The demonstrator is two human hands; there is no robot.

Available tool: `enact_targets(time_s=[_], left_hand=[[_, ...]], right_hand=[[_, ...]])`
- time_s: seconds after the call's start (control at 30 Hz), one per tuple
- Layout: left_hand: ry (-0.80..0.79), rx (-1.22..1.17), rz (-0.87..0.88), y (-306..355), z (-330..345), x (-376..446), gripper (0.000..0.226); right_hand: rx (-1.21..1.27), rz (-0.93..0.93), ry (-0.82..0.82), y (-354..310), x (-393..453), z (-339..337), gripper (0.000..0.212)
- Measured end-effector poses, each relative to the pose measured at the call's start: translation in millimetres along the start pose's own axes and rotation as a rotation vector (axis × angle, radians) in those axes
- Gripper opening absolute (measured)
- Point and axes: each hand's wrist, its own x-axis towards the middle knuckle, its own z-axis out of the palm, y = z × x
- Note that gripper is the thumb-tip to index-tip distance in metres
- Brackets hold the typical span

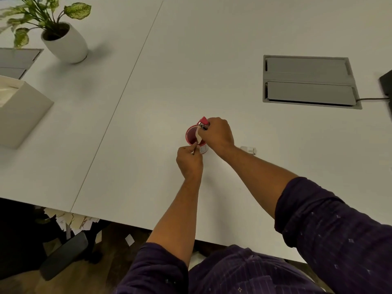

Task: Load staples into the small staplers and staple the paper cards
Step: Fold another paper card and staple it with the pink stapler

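My right hand grips a small pink stapler with a metal jaw, held above a red cup on the white table. A pale paper card sits in the stapler's jaw and hangs over the cup. My left hand is just below, its fingertips pinching the card's lower end. The stapler is mostly hidden by my fingers. A small white box, perhaps of staples, lies on the table just right of my right wrist.
A white pot with a leafy plant stands at the back left, a white tissue box at the left edge. Grey cable hatches are sunk into the table at right. Paper scraps lie on the floor below.
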Motion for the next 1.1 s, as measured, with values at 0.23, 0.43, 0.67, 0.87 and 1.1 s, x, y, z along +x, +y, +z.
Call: enact_targets(time_s=[0.23,0.43,0.67,0.87,1.1], left_hand=[[-0.014,0.080,0.037,-5.9,-3.1,5.2,0.022],[-0.026,0.085,0.043,-9.1,-1.3,6.3,0.019],[-0.014,0.017,0.080,-10.6,-2.6,2.0,0.021],[-0.029,-0.026,0.156,2.5,-3.1,-17.9,0.027],[-0.245,0.038,0.173,-3.2,11.7,-63.1,0.028]], right_hand=[[-0.204,0.032,-0.084,2.3,5.1,15.1,0.029],[-0.306,-0.003,-0.129,11.1,10.7,26.7,0.036],[-0.299,-0.007,-0.146,30.0,8.5,33.5,0.034],[0.086,0.108,-0.007,33.5,-23.7,22.2,0.050],[0.351,0.202,-0.007,77.1,-81.0,8.9,0.037]])
